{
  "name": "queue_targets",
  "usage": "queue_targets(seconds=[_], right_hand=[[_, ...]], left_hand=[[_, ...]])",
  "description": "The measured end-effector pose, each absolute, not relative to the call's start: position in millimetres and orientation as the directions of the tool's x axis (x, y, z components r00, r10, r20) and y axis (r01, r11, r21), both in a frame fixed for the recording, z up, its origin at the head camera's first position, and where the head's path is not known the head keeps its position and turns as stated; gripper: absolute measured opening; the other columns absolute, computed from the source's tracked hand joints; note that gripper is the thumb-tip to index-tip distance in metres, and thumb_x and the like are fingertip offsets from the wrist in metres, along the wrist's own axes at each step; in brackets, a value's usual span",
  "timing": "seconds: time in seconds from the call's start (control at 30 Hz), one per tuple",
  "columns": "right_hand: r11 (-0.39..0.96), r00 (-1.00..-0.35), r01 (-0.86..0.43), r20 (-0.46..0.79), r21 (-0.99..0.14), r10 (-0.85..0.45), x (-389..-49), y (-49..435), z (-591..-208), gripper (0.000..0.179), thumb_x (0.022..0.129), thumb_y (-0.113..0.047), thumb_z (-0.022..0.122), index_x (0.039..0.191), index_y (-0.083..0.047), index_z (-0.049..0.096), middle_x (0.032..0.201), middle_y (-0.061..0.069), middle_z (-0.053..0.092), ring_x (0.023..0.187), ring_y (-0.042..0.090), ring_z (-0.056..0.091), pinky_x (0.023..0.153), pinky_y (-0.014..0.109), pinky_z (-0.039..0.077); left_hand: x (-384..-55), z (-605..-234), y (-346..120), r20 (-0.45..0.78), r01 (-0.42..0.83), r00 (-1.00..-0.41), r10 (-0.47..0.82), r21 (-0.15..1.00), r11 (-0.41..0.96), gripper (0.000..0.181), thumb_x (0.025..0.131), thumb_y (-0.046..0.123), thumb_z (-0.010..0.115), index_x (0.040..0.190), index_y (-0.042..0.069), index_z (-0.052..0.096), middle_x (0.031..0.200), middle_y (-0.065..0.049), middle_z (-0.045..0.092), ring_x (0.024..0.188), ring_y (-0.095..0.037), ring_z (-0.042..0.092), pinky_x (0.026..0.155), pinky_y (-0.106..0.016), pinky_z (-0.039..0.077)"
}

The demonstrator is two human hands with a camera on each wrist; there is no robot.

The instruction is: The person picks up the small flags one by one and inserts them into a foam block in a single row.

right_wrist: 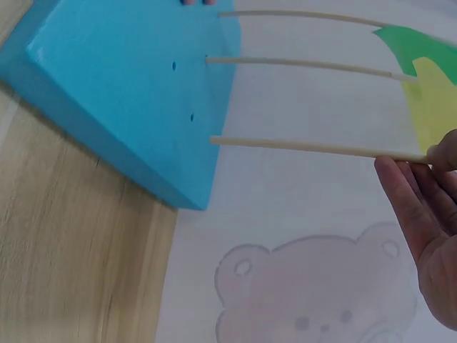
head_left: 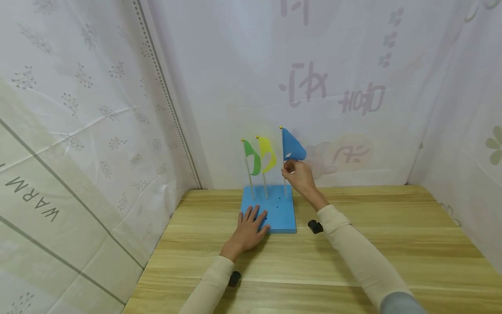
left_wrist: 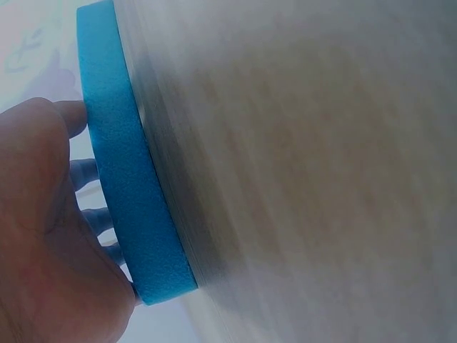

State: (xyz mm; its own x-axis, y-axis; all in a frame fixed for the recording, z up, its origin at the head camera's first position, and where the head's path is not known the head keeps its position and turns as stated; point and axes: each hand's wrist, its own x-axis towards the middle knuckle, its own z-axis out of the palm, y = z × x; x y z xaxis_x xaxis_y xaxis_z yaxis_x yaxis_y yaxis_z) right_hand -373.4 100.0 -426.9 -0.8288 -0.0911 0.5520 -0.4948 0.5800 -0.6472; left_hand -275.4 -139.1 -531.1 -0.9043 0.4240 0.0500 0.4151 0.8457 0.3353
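Observation:
A thick blue foam board (head_left: pixel 284 220) with small holes lies on the table. Spread fingers of my left hand (head_left: pixel 248 231) rest on its front left part; in the left wrist view the thumb touches the board's edge (left_wrist: pixel 128 157). My right hand (head_left: pixel 301 176) pinches the thin wooden stick (right_wrist: pixel 300 146) of a blue flag (head_left: pixel 294 146) just below the cloth. The stick's lower end meets the board near its back right corner. A green flag (head_left: pixel 257 163) and a yellow flag (head_left: pixel 272 160) stand on sticks in the board's back row, left of the blue one.
The wood-grain table (head_left: pixel 372 244) ends at a pale printed curtain (head_left: pixel 243 65) behind the board. Another patterned curtain (head_left: pixel 78 131) hangs along the left side. Black wrist devices (head_left: pixel 315 226) sit under both sleeves.

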Motion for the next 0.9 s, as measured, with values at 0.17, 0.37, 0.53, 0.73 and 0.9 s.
queue_targets(seconds=[0.17, 0.37, 0.53, 0.73, 0.9], right_hand=[[0.566, -0.839, -0.486, 0.538, -0.667, -0.086, -376.4, 90.6, -429.2, 0.01, 0.098, -0.009, 0.073, 0.097, 0.001, 0.075, 0.094, 0.018, 0.078, 0.089, 0.033, 0.076, 0.081, 0.049, 0.063], [0.556, -0.835, -0.496, 0.541, -0.666, -0.098, -380.4, 86.5, -434.9, 0.01, 0.1, -0.009, 0.071, 0.096, 0.0, 0.073, 0.093, 0.017, 0.077, 0.088, 0.032, 0.075, 0.081, 0.048, 0.062], [0.568, -0.842, -0.481, 0.532, -0.668, -0.088, -383.3, 85.8, -441.2, 0.01, 0.1, -0.009, 0.071, 0.097, 0.0, 0.074, 0.093, 0.016, 0.078, 0.088, 0.031, 0.075, 0.08, 0.048, 0.062], [0.565, -0.843, -0.486, 0.528, -0.666, -0.103, -383.9, 84.0, -447.9, 0.009, 0.101, -0.008, 0.071, 0.097, 0.0, 0.074, 0.093, 0.017, 0.078, 0.089, 0.033, 0.075, 0.08, 0.049, 0.062], [0.567, -0.857, -0.478, 0.499, -0.671, -0.131, -384.7, 83.6, -455.7, 0.011, 0.103, -0.01, 0.07, 0.099, -0.001, 0.074, 0.093, 0.016, 0.078, 0.088, 0.032, 0.076, 0.079, 0.047, 0.063]], left_hand=[[-275.6, -530.9, -138.4, 0.04, 0.411, -0.906, 0.422, 0.328, 0.851, 0.062, 0.114, 0.045, 0.047, 0.167, 0.015, 0.039, 0.176, -0.021, 0.022, 0.164, -0.048, 0.015, 0.128, -0.074, 0.013], [-275.0, -528.8, -137.1, 0.039, 0.412, -0.905, 0.424, 0.329, 0.849, 0.061, 0.114, 0.045, 0.047, 0.167, 0.014, 0.04, 0.176, -0.02, 0.023, 0.164, -0.047, 0.017, 0.128, -0.074, 0.014], [-274.9, -529.4, -136.5, 0.041, 0.414, -0.904, 0.425, 0.328, 0.849, 0.061, 0.114, 0.045, 0.047, 0.167, 0.015, 0.04, 0.176, -0.02, 0.023, 0.164, -0.047, 0.017, 0.128, -0.073, 0.014], [-274.8, -529.9, -137.2, 0.037, 0.406, -0.909, 0.416, 0.317, 0.857, 0.061, 0.114, 0.046, 0.047, 0.167, 0.016, 0.039, 0.177, -0.018, 0.023, 0.164, -0.046, 0.017, 0.128, -0.073, 0.014], [-275.2, -529.2, -137.6, 0.04, 0.404, -0.909, 0.414, 0.316, 0.858, 0.062, 0.114, 0.046, 0.048, 0.167, 0.015, 0.04, 0.177, -0.019, 0.023, 0.164, -0.047, 0.018, 0.128, -0.074, 0.015]])
